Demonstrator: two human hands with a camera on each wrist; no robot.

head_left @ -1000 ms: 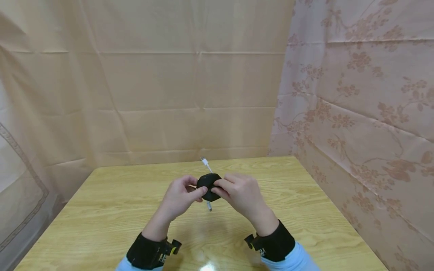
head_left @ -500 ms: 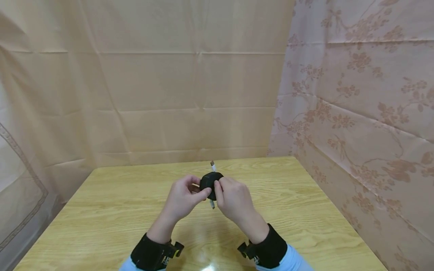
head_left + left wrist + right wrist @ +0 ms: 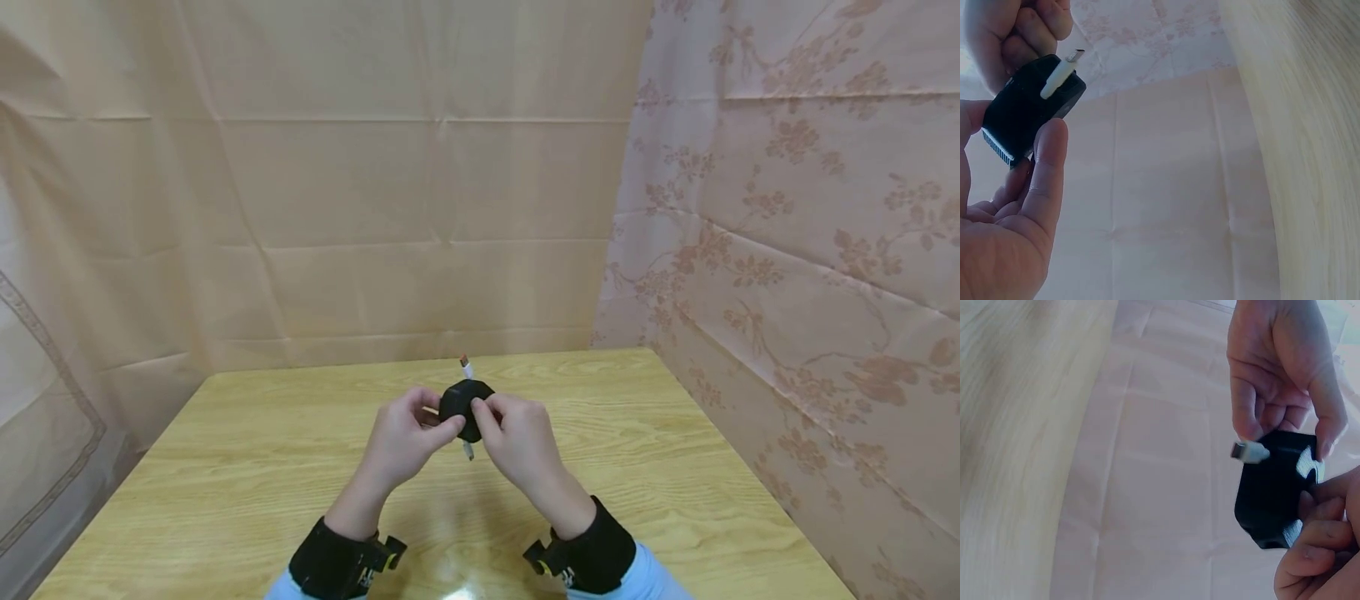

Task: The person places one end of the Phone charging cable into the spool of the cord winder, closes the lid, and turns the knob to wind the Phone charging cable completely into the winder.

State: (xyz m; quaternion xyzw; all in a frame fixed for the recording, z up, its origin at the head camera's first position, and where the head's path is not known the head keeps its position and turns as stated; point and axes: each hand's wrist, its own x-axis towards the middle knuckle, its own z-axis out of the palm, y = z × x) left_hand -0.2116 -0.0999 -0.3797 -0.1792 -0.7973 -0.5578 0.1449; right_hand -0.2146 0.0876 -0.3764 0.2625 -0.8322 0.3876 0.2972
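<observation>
Above the table, both hands hold a black many-sided cable winder (image 3: 456, 403). My left hand (image 3: 397, 437) pinches its left edge between thumb and fingers. My right hand (image 3: 522, 444) grips the opposite side, with its thumb on the near face and its other fingers curled. A white USB plug (image 3: 467, 368) pokes out at the top, while a second plug (image 3: 468, 451) sticks out below. Seen from the left wrist, the lower plug (image 3: 1059, 78) has a small metal tip. In the right wrist view, the fingers partly cover the winder's notched face.
A light wood-grain table (image 3: 285, 467) spreads below the hands. Behind it hangs a beige curtain (image 3: 337, 183), and a pink floral cloth (image 3: 787, 233) hangs along the right. Black bands with small cameras wrap both wrists.
Compared with a second ago, the winder sits slightly right and its top plug is closer to the case and more upright. The right hand has turned; over the last half second little moved.
</observation>
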